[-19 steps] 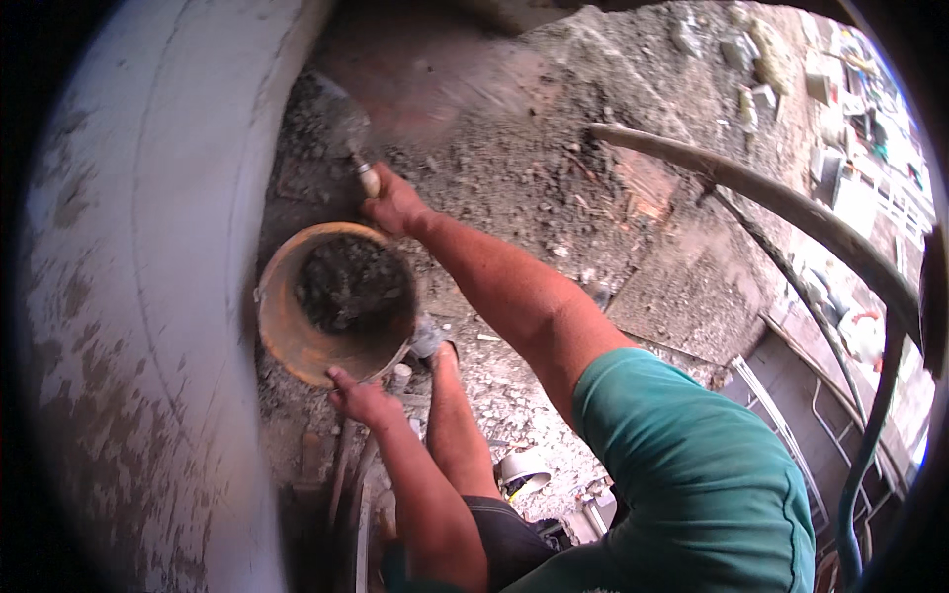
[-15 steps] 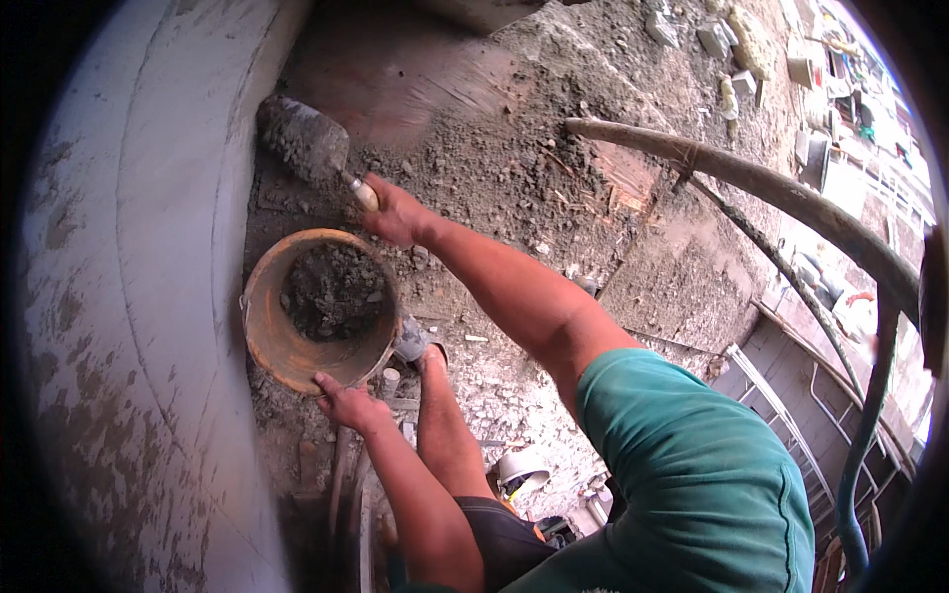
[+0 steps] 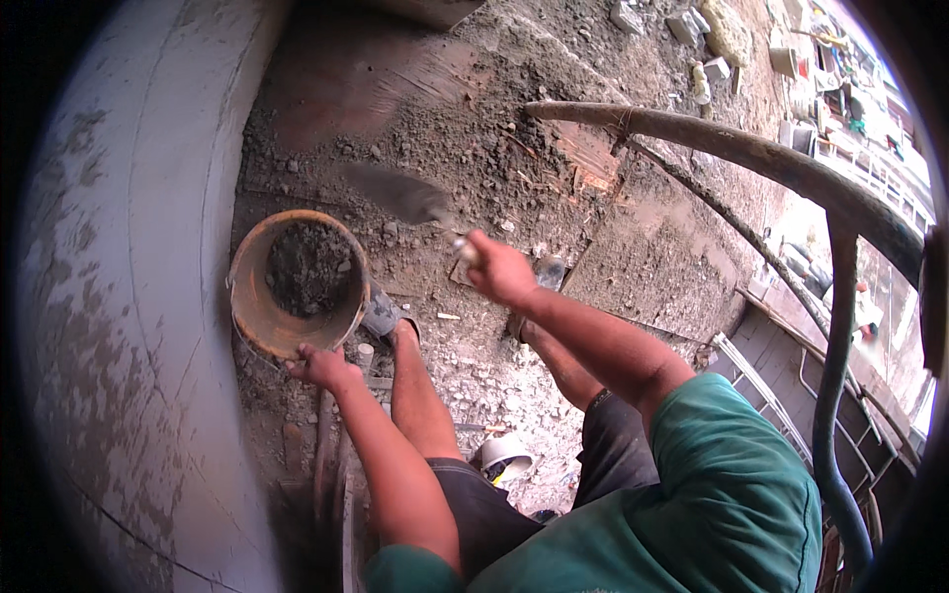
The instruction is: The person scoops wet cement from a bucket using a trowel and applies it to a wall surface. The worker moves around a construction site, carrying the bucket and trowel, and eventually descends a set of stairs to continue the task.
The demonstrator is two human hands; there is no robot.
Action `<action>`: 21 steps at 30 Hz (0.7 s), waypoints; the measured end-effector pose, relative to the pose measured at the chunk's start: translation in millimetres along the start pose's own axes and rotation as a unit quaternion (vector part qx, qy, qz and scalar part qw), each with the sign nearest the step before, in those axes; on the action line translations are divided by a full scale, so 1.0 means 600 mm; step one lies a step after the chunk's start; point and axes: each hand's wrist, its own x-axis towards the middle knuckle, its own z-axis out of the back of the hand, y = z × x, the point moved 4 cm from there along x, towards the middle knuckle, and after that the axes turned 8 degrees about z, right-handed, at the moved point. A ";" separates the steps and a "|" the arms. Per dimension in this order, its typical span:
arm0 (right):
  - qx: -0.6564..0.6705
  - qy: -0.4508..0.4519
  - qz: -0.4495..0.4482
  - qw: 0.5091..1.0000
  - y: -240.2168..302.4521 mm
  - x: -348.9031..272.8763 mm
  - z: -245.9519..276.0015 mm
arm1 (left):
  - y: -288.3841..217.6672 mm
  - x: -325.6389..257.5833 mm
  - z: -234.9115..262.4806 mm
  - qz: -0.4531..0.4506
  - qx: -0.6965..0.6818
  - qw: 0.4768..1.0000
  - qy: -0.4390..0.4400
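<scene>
Head view, right hand (image 3: 504, 269): the pale handle of a trowel (image 3: 407, 198) is clasped, with the fingers curled round it.
Head view, trowel: its handle is kept inside the right hand, and its gray blade is pointed up and left, past the knuckles. The blade is blurred, so it cannot be told if any dirt is carried on it. It is seen above and to the right of the bucket (image 3: 265, 328), apart from its rim.
Head view, left hand (image 3: 326, 370): the bottom edge of the bucket's rim is gripped; some fingers are hidden.
Head view, bucket: its round mouth is seen just above the left hand, and dark, lumpy dirt (image 3: 308, 269) is held inside. A gray shoe (image 3: 384, 314) is placed just beside it, on the right.
Head view, wall (image 3: 148, 247): it is marked with gray patches and is seen left of the bucket.
</scene>
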 end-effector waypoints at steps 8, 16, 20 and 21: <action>-0.007 -0.313 -0.195 0.929 -0.266 0.018 0.024 | -0.002 -0.021 -0.009 0.001 -0.041 0.998 0.053; 0.020 -0.118 -0.098 0.988 -0.187 0.083 -0.159 | -0.012 -0.082 0.004 -0.049 -0.002 0.998 0.047; 0.041 -0.136 -0.073 0.987 -0.179 0.059 -0.124 | 0.021 -0.133 0.044 -0.061 -0.044 0.996 0.045; 0.102 -0.189 -0.065 0.974 -0.187 0.057 -0.103 | 0.040 -0.151 0.063 -0.073 -0.058 0.995 0.046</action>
